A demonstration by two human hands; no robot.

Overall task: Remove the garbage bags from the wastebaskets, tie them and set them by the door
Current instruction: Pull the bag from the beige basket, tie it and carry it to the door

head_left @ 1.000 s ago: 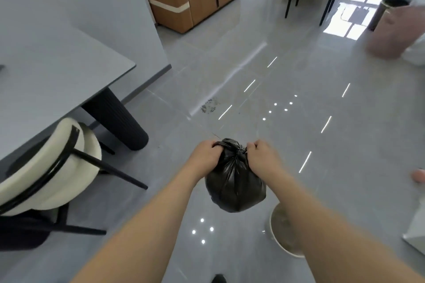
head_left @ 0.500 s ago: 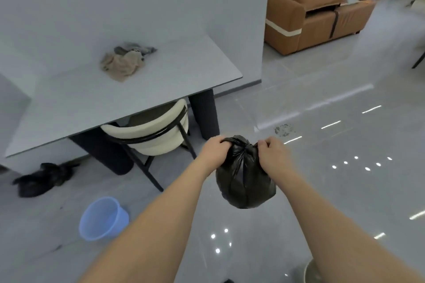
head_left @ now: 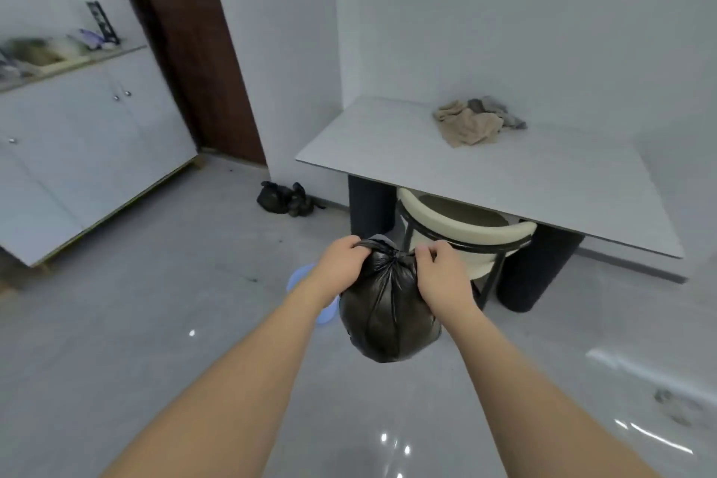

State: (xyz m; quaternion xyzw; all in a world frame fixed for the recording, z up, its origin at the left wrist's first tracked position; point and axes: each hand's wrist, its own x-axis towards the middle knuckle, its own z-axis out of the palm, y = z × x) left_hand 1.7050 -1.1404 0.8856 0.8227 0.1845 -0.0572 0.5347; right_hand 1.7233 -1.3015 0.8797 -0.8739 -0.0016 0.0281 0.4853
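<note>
A full black garbage bag [head_left: 388, 314] hangs in front of me above the floor, gathered into a knot at its top. My left hand [head_left: 341, 264] grips the knot's left end and my right hand [head_left: 440, 272] pinches its right end. Behind my left wrist a blue wastebasket [head_left: 300, 277] stands on the floor, mostly hidden. Two more tied black bags [head_left: 285, 199] lie on the floor beside the dark brown door [head_left: 186, 50].
A grey table [head_left: 504, 175] with crumpled cloths [head_left: 475, 122] stands ahead right, a cream chair [head_left: 461, 233] tucked under it. White cabinets [head_left: 77, 151] line the left wall. Glossy grey tiles stretch between me and the door.
The view has swung left: the sofa has gone out of sight, and the door and cabinets have come in. Both hands keep hold of the bag's knot.
</note>
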